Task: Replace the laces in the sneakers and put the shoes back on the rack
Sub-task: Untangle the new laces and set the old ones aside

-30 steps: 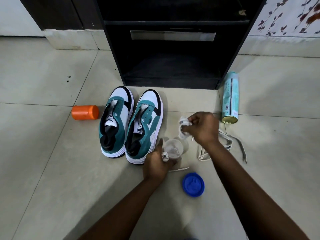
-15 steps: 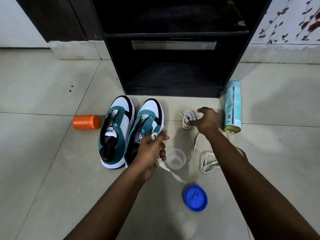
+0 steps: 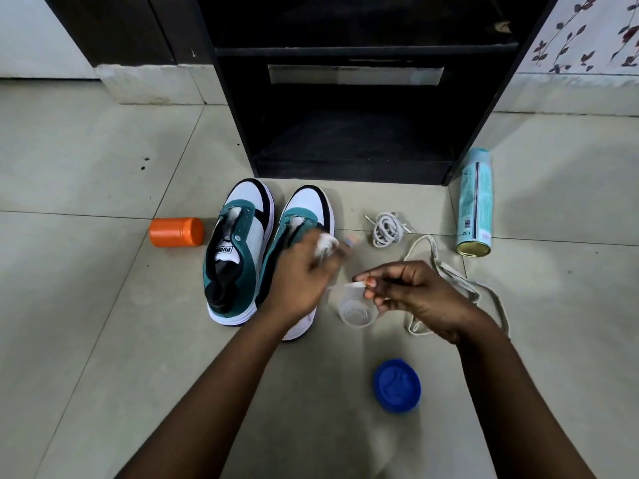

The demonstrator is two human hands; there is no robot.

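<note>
Two teal, white and black sneakers stand side by side on the floor, laceless: the left sneaker (image 3: 238,250) and the right sneaker (image 3: 304,216). My left hand (image 3: 301,274) hovers over the right sneaker and holds a bundled white lace (image 3: 325,245). My right hand (image 3: 415,293) pinches the tip of that lace (image 3: 359,279) just above a small clear plastic cup (image 3: 354,311). A coiled white lace (image 3: 387,229) lies on the tile beside the right sneaker. A dirty loose lace (image 3: 460,281) sprawls behind my right hand.
The black shoe rack (image 3: 349,140) stands open right behind the sneakers. An orange container (image 3: 176,232) lies left of the shoes. A teal spray can (image 3: 474,202) lies at the right. A blue lid (image 3: 397,385) rests on the floor near me.
My right hand left the coiled lace on the floor and came back toward me to pinch the lace tip. My left hand shifted right, the bundled lace still in it.
</note>
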